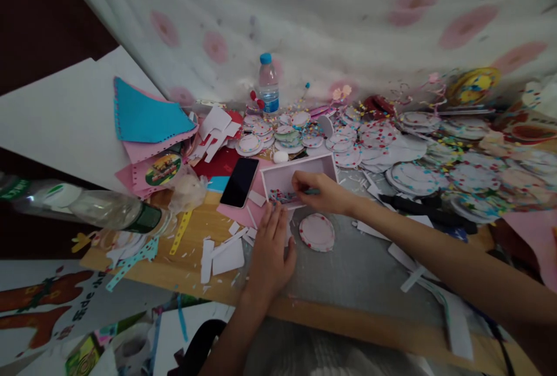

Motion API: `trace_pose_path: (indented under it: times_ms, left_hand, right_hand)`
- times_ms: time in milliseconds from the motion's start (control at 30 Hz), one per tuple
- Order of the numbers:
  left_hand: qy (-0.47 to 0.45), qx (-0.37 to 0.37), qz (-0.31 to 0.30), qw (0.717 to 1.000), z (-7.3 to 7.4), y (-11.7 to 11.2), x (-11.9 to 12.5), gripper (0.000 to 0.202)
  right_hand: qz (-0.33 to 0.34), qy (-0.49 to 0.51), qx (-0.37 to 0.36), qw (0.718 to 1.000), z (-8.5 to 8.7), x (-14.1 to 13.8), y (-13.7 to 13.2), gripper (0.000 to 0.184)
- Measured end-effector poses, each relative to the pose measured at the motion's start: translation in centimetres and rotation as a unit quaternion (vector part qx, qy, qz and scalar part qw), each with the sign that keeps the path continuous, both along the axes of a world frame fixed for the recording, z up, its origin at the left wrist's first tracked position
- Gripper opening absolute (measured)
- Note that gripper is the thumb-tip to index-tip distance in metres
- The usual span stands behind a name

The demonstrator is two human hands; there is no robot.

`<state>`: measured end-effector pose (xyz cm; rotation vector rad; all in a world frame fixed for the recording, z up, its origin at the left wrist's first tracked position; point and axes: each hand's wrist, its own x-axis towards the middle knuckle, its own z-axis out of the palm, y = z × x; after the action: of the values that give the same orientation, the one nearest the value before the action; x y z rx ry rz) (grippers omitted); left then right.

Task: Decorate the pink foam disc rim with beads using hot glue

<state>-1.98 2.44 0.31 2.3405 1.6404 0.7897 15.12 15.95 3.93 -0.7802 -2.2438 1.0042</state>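
Observation:
My right hand reaches over a shallow white box, its fingers pinched together inside the rim. A bit of blue-green shows at the fingers, but what they hold is too small to make out. Small coloured pieces, red and blue among them, lie in the box's near left corner. My left hand rests flat at the box's near side, fingers stretched out with the tips by the edge. Just right of it, a round white disc dotted with red and blue along its rim lies on the grey mat.
A black phone lies left of the box. Many decorated white discs are heaped behind and to the right. A blue-capped water bottle stands by the curtain. Paper scraps and a large bottle are at left.

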Motion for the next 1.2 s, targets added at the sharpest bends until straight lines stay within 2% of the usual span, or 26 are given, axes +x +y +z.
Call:
trace_pose_path:
  times_ms: [200, 533, 833, 933, 1033, 1200]
  left_hand:
    - [0.004, -0.009, -0.002, 1.0, 0.1, 0.0, 0.0, 0.064]
    - [0.001, -0.012, 0.002, 1.0, 0.2, 0.3, 0.0, 0.063]
    - [-0.005, -0.007, -0.004, 1.0, 0.3, 0.7, -0.3, 0.064]
    - [-0.008, 0.0, -0.004, 1.0, 0.3, 0.9, -0.3, 0.061]
    - [-0.004, 0.005, 0.004, 1.0, 0.4, 1.1, -0.3, 0.058]
    - [-0.004, 0.026, 0.024, 0.999, 1.2, 2.4, -0.4, 0.047]
  right_hand:
    - [-0.01, -0.006, 0.006, 1.0, 0.3, 0.2, -0.1, 0.015]
    - [-0.014, 0.004, -0.009, 1.0, -0.1, 0.0, -0.1, 0.015]
    - [-0.082, 0.046, -0.053, 0.994, 0.6, 1.8, -0.5, 0.009]
    - [-0.113, 0.105, -0.129, 0.98, 0.5, 2.2, -0.6, 0.013]
    - [-0.136, 0.176, -0.213, 0.951, 0.5, 2.3, -0.8, 0.02]
    - [-0.172, 0.25, -0.274, 0.913, 0.5, 2.4, -1.2, 0.025]
